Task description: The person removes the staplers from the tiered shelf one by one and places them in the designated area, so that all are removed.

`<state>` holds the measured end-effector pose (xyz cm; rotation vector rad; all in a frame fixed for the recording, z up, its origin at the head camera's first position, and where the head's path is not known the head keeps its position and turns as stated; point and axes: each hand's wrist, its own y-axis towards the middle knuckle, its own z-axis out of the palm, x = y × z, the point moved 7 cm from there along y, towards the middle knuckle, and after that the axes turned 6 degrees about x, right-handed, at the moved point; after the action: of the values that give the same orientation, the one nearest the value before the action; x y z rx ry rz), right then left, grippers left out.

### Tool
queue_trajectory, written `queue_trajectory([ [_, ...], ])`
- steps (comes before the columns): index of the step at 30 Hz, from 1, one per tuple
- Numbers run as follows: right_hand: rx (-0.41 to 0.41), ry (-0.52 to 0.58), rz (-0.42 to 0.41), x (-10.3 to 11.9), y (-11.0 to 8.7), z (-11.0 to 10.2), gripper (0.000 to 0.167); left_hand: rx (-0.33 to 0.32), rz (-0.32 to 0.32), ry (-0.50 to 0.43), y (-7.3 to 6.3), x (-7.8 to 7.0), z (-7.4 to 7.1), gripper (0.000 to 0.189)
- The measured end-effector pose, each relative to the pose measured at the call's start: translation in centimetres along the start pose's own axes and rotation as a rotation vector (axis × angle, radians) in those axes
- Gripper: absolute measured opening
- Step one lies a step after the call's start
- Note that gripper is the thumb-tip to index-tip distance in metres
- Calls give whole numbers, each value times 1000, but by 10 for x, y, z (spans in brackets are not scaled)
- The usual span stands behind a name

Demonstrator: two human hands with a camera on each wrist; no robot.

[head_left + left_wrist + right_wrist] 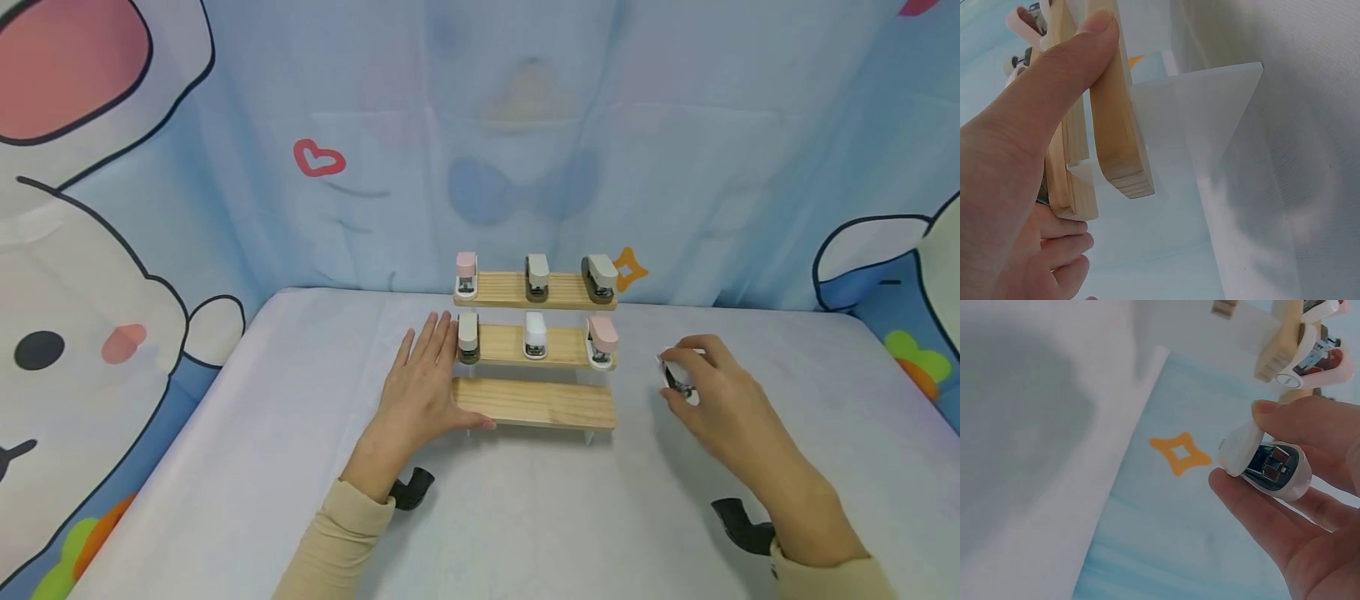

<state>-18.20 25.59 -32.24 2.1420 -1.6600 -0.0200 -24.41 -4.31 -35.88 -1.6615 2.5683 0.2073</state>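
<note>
In the head view a three-tier wooden stand [534,403] bears small staplers on its upper two tiers. My left hand [425,387] rests along the stand's left side with its fingers stretched out. Its thumb [1060,78] lies on the front of the lowest board [1113,125]. Out to the right of the stand, my right hand [720,400] pinches a small white stapler [678,379] between thumb and fingers. The right wrist view shows this stapler [1285,472] close up, its dark inside and metal parts facing the camera, held above the table.
The top tier holds a pink stapler [466,268] and two pale-and-dark staplers [537,275]. On the middle tier stand a grey-and-dark stapler [468,335], a white stapler [535,335] and a pink stapler [602,337]. A patterned curtain [360,217] hangs behind the white-covered table [300,400].
</note>
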Motion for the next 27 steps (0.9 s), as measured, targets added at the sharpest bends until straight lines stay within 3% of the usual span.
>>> queue_trajectory([
  [19,110,3,93,-37,5,20,44,-17,8,-2,0,0,0,141],
  [27,132,32,68,-52,6,26,42,-2,3,-16,-1,0,0,142],
])
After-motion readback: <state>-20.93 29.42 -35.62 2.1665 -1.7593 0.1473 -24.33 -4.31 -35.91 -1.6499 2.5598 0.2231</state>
